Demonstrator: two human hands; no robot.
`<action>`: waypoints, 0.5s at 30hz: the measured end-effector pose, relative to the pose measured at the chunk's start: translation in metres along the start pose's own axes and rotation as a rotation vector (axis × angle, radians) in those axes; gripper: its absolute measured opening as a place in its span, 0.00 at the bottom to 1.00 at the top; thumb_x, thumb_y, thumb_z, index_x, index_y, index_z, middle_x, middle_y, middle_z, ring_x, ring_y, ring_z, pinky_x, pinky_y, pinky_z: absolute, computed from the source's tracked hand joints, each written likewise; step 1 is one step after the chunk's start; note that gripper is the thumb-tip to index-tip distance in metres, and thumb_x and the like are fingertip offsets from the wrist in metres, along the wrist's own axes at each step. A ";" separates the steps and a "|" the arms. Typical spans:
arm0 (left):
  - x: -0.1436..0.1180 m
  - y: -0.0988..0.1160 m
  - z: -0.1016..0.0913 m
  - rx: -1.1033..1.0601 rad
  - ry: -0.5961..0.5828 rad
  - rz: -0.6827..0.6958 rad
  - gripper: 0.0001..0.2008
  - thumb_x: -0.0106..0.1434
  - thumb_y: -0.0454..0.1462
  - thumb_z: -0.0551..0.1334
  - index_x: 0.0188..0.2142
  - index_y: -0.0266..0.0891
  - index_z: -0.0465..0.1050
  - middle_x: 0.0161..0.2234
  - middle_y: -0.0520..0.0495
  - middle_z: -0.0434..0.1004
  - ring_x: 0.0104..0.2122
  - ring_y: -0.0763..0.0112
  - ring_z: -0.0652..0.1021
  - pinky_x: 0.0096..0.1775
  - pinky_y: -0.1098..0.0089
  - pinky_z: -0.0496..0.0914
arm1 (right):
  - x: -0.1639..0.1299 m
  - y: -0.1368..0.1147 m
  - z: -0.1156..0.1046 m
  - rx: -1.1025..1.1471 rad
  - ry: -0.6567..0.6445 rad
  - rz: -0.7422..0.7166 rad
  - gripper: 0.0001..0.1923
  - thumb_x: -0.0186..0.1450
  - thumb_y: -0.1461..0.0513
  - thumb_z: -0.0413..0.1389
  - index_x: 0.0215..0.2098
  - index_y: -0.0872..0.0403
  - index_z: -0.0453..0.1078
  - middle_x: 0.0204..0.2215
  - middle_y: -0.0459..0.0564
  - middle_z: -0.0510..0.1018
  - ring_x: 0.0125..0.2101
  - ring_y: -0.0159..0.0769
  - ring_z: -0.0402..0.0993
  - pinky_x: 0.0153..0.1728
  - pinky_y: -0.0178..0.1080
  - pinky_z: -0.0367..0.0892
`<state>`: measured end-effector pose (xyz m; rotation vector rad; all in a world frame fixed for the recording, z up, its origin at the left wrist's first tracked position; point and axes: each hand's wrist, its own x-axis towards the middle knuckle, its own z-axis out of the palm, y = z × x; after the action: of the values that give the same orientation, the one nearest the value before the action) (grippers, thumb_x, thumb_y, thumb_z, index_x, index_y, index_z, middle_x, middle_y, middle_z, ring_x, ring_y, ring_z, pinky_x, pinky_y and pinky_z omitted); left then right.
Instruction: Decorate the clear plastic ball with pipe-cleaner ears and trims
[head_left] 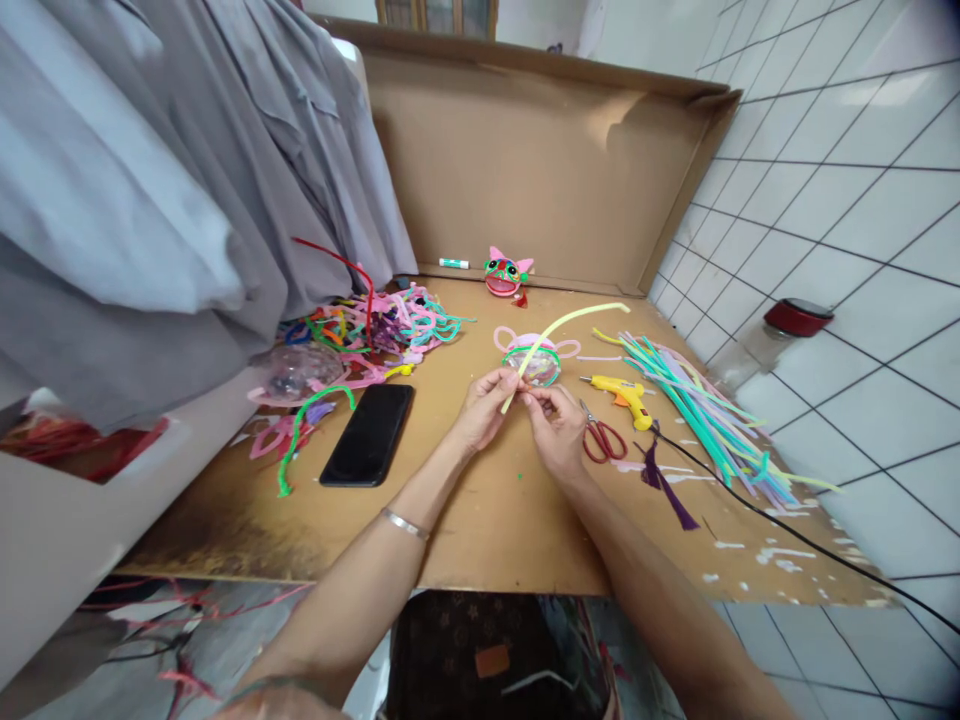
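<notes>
Through the head view I find the pale yellow fuzzy craft stem [551, 331] slanting above the middle of the brown desk [487, 530]. Just beyond it sits a clear plastic piece with a green rim and pink loops [544, 365]. To the right I see a yellow glue gun [624, 391], red-handled scissors [606, 440] and a bundle of pastel fuzzy stems [690, 420]; to the left, a black phone [367, 435] and a tangled, multicoloured heap of stems [405, 320]. A tall brown cardboard panel [525, 150] backs the desk, with a white tiled wall [847, 220] on the right and grey hanging cloth [285, 170] on the left.

The left hand [486, 408] pinches the pale stem near its lower end. The right hand [556, 428] brings thumb and forefinger narrowly together just beside it; I cannot tell whether they grip anything.

Brown desk top runs between my forearms to the front edge. The scissors lie right next to the right hand, and the glue gun's black cord [787, 525] trails off rightward.
</notes>
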<state>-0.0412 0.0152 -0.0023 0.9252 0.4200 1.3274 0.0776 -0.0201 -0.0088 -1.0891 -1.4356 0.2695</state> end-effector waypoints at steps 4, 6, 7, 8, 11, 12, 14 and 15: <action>0.000 0.003 0.001 0.092 -0.009 0.042 0.20 0.47 0.49 0.74 0.26 0.35 0.75 0.27 0.51 0.75 0.29 0.77 0.72 0.36 0.74 0.67 | 0.004 0.002 -0.003 0.119 -0.056 0.091 0.08 0.61 0.59 0.56 0.26 0.53 0.69 0.25 0.44 0.72 0.26 0.31 0.66 0.29 0.34 0.63; 0.000 0.005 0.001 0.107 -0.010 0.050 0.20 0.47 0.50 0.73 0.26 0.35 0.75 0.27 0.51 0.75 0.29 0.76 0.73 0.36 0.73 0.68 | 0.005 0.005 -0.003 0.178 -0.079 0.152 0.09 0.61 0.57 0.55 0.27 0.53 0.68 0.24 0.43 0.70 0.25 0.31 0.64 0.29 0.34 0.62; 0.000 0.005 0.001 0.106 -0.008 0.050 0.20 0.47 0.50 0.73 0.26 0.35 0.75 0.27 0.51 0.75 0.29 0.76 0.73 0.36 0.73 0.68 | 0.005 0.006 -0.004 0.194 -0.082 0.184 0.09 0.62 0.56 0.54 0.28 0.52 0.67 0.23 0.42 0.69 0.24 0.30 0.64 0.29 0.34 0.61; 0.001 0.006 0.000 0.102 -0.005 0.050 0.20 0.47 0.50 0.73 0.26 0.35 0.75 0.27 0.50 0.76 0.29 0.76 0.73 0.36 0.73 0.69 | 0.006 0.007 -0.004 0.198 -0.076 0.209 0.10 0.62 0.55 0.53 0.28 0.52 0.65 0.23 0.42 0.68 0.24 0.30 0.63 0.29 0.34 0.61; 0.003 0.006 -0.004 0.082 0.005 0.056 0.20 0.47 0.49 0.74 0.26 0.35 0.73 0.28 0.50 0.76 0.28 0.77 0.74 0.35 0.73 0.69 | 0.009 0.011 -0.006 0.159 -0.010 0.229 0.12 0.65 0.52 0.49 0.29 0.51 0.62 0.22 0.41 0.67 0.25 0.31 0.64 0.31 0.35 0.61; 0.003 0.007 -0.005 0.077 0.009 0.059 0.20 0.47 0.49 0.74 0.26 0.35 0.73 0.28 0.50 0.76 0.28 0.77 0.73 0.35 0.73 0.69 | 0.012 0.013 -0.008 0.136 0.026 0.222 0.13 0.66 0.52 0.48 0.29 0.51 0.61 0.22 0.41 0.67 0.26 0.32 0.64 0.32 0.35 0.61; 0.004 0.009 -0.008 0.066 0.020 0.060 0.20 0.48 0.48 0.74 0.26 0.35 0.72 0.29 0.50 0.76 0.28 0.77 0.73 0.34 0.74 0.69 | 0.017 0.016 -0.013 0.086 0.117 0.212 0.14 0.67 0.52 0.45 0.27 0.50 0.58 0.21 0.41 0.66 0.25 0.32 0.64 0.32 0.36 0.60; 0.004 0.011 -0.009 0.060 0.026 0.060 0.20 0.47 0.48 0.74 0.26 0.35 0.72 0.28 0.50 0.76 0.28 0.77 0.74 0.34 0.74 0.69 | 0.019 0.018 -0.016 0.061 0.164 0.211 0.15 0.68 0.52 0.44 0.25 0.50 0.57 0.20 0.40 0.64 0.25 0.32 0.63 0.31 0.36 0.59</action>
<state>-0.0540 0.0218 0.0022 0.9778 0.4575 1.3894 0.1037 -0.0036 -0.0058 -1.1864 -1.1617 0.3639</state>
